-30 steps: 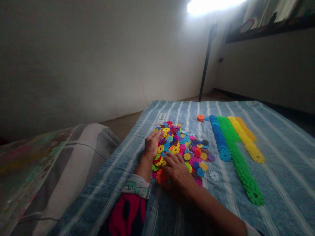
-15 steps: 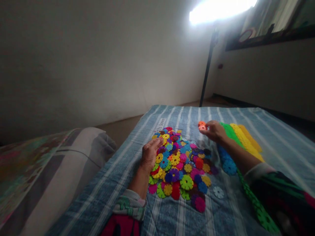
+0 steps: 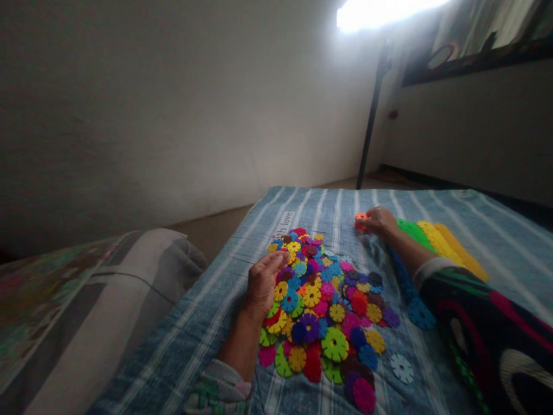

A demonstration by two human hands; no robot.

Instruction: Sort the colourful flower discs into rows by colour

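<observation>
My right hand (image 3: 380, 221) is at the far side of the bed, its fingers pinched on an orange notched plastic disc (image 3: 361, 219). A second orange disc may lie right under it; the overlap is too small to tell. My left hand (image 3: 262, 283) rests along the left edge of a pile of mixed-colour notched discs (image 3: 311, 295), fingers stretched out over it and touching the discs. Its thumb is mostly hidden. Single discs in the pile are yellow, purple, pink, lime, red and blue.
Right of the pile lie overlapping rows of green discs (image 3: 412, 233), yellow discs (image 3: 443, 245) and blue discs (image 3: 419, 311), partly behind my right arm. A pale blue disc (image 3: 401, 368) lies alone. A lamp pole (image 3: 369, 127) stands behind the striped blue bedsheet (image 3: 207, 323).
My right hand has brought its orange disc onto or against the orange disc on the sheet. The view has shifted slightly; my left hand stays at the pile's left edge.
</observation>
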